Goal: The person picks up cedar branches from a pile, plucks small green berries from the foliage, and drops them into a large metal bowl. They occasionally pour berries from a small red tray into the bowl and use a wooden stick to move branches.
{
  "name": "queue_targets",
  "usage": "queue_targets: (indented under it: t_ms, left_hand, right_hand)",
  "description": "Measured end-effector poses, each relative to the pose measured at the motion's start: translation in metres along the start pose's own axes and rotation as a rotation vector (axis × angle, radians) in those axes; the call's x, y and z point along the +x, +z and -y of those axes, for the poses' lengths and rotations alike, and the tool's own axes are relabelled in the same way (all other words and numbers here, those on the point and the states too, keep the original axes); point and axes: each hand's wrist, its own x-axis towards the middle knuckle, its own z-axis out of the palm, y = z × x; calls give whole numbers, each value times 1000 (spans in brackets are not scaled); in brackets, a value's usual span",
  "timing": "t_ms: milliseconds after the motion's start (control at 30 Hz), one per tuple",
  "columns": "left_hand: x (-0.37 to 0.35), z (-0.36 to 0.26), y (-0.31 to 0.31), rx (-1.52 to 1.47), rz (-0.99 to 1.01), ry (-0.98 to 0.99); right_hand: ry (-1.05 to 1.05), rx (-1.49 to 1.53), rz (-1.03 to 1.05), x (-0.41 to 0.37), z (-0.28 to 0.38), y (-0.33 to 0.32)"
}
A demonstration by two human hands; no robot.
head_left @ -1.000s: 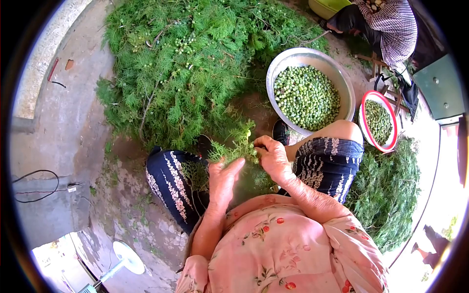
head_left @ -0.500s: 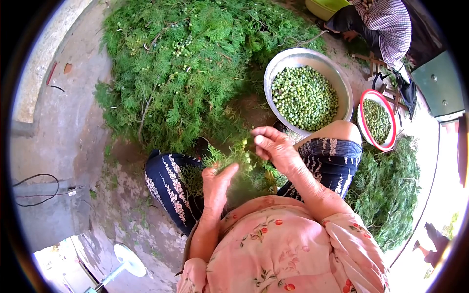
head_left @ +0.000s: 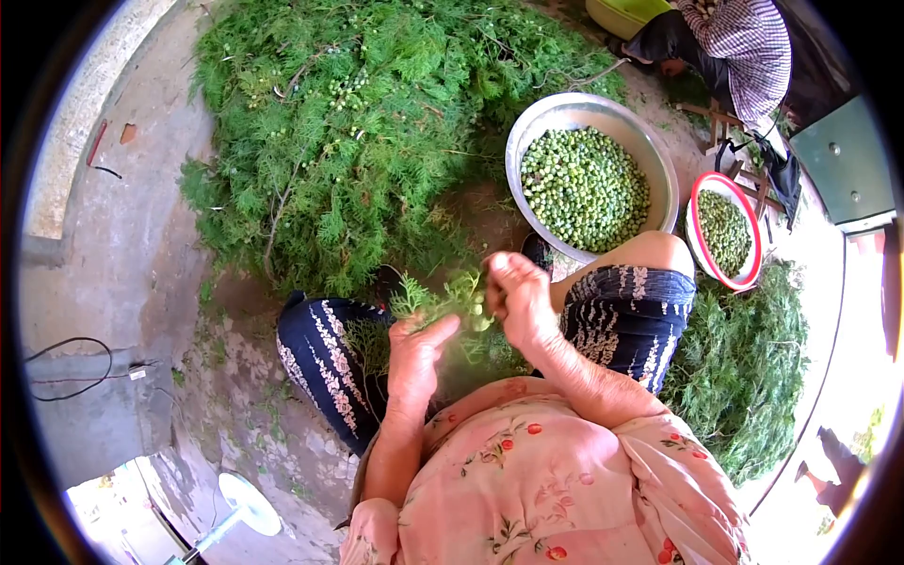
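Note:
Between my knees, my left hand grips a leafy green conifer sprig with a few small round green cones on it. My right hand is at the sprig's right side, fingers curled and pinched close to the cones. What lies between those fingertips is hidden. Beyond my right knee stands a wide metal basin holding a heap of small green cones.
A large pile of cut conifer branches lies ahead. To the right are a red-rimmed bowl of cones and more greenery. Another person sits at the upper right beside a yellow-green tub. A fan stands lower left.
My right hand has moved slightly left and its fingers have closed in beside the sprig's cones. My left hand stays almost in place with the sprig.

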Motion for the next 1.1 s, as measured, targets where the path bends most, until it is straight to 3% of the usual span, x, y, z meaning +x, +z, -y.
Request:
queue_targets:
  t_ms: [33,100,200,300,433,600,700,833,933,1033,1100]
  left_hand:
    - [-4,-6,2,-37,14,6]
    - [3,6,-17,-109,-63,-1]
    - [5,1,-23,-87,33,-10]
    - [11,11,-28,-147,-44,27]
    - [12,7,-30,-122,75,32]
    - [12,8,-28,-25,40,6]
    - [8,4,-22,-33,21,-1]
    - [9,5,-24,-25,34,13]
    - [6,1,-20,-10,24,22]
    - [4,2,-20,-22,-25,52]
    - [10,4,-30,-79,-17,54]
  right_hand:
    - [-24,22,-67,8,9,-7]
    - [-135,137,29,28,15,-28]
    - [29,145,178,15,16,-26]
    - [241,104,385,-1,8,-25]
    - [318,113,467,-8,-8,-12]
    - [349,234,555,-7,-2,-7]
    - [263,65,563,-5,0,-9]
    - [281,54,503,-11,4,-6]
    - [133,-144,485,-6,-2,-10]
    - [-69,-531,238,-2,20,-15]
    - [-67,-516,149,10,37,-29]
